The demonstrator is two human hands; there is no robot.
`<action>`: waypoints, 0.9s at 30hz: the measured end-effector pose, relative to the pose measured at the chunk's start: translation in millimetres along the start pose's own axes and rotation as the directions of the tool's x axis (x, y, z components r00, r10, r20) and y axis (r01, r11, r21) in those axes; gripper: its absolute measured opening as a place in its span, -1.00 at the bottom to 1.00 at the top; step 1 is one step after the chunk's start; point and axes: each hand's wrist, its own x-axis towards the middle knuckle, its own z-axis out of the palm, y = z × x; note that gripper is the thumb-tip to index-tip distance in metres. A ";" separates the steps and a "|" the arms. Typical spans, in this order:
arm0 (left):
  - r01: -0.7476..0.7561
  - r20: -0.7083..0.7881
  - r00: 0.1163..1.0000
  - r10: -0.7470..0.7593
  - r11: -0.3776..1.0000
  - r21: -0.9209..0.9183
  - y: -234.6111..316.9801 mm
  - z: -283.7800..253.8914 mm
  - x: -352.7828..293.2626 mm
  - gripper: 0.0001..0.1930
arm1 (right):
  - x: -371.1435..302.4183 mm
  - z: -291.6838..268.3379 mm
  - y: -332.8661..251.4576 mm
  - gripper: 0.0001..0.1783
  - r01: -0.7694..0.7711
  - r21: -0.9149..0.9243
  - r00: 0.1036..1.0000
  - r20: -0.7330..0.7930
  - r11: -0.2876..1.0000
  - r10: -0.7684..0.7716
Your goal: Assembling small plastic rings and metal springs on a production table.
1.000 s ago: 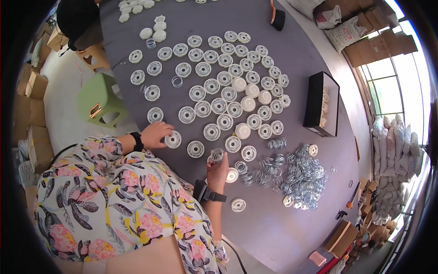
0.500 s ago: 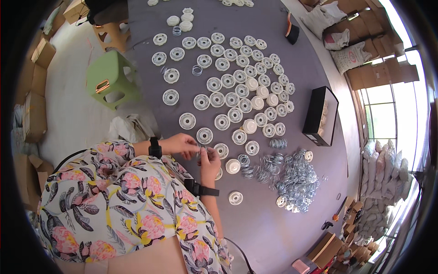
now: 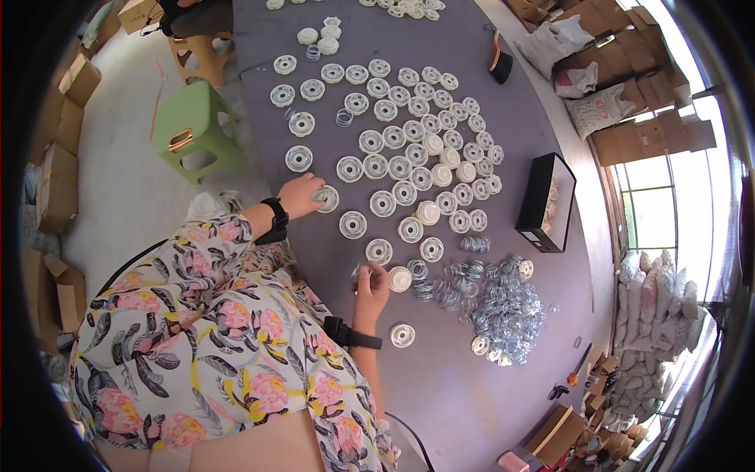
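My left hand (image 3: pixel 300 197) reaches out over the left part of the table. Its bent fingers grip the near-left rim of a round white plastic disc (image 3: pixel 328 200), partly covering it. Closer to me, my right hand (image 3: pixel 372 288) is closed, thumb and fingers pinching a thin metal coil spring (image 3: pixel 355 273) that is partly hidden. Just right of that hand lies a white disc with a raised centre (image 3: pixel 399 278). Another disc (image 3: pixel 379 251) sits beyond its fingertips, and one more (image 3: pixel 403 335) rests nearer the table's front.
Rows of similar discs (image 3: pixel 375 166) cover the middle of the grey table (image 3: pixel 472 409). A heap of coil springs (image 3: pixel 507 303) lies at the right. Beyond stand a black box (image 3: pixel 547 203) and a brush (image 3: pixel 500 67). A green stool (image 3: pixel 189 126) is left of the table.
My hands, close together before, have parted. My left hand has moved forward to a disc, and my right has come slightly nearer me and to the right. The view has shifted a little.
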 end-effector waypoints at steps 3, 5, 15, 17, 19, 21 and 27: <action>-0.001 0.062 0.998 -0.008 0.990 0.138 -2.8 3.6 7.7 -0.53 | -5.8 -1.0 -1.3 -0.73 -0.057 0.023 0.998 0.003 0.998 0.057; -0.042 0.007 0.999 0.041 0.993 0.113 1.9 3.2 4.4 -0.50 | -8.1 -5.6 -8.1 -0.72 -0.083 -0.007 0.996 -0.046 0.997 0.082; 0.104 0.457 0.833 0.312 0.723 -0.683 88.1 27.6 -53.0 -0.41 | -0.6 -25.2 4.1 -0.71 -0.322 0.220 0.944 0.001 0.921 0.330; -0.130 0.406 0.772 0.489 0.747 -0.652 94.5 42.6 -59.8 -0.43 | 0.7 -23.2 -2.6 -0.68 -0.303 0.210 0.953 0.034 0.930 0.303; 0.093 0.525 0.772 0.358 0.754 -0.651 111.8 36.5 -58.7 -0.47 | 1.7 -27.0 -11.4 -0.65 -0.351 0.162 0.936 0.075 0.922 0.343; 0.152 0.534 0.771 0.347 0.714 -0.683 116.5 35.4 -57.9 -0.50 | 2.3 -32.3 -17.4 -0.63 -0.361 0.171 0.933 0.069 0.917 0.354; 0.305 0.574 0.787 0.223 0.669 -0.678 132.7 26.7 -37.9 -0.60 | 8.7 -70.6 -38.1 -0.64 -0.253 0.032 0.963 -0.084 0.967 0.255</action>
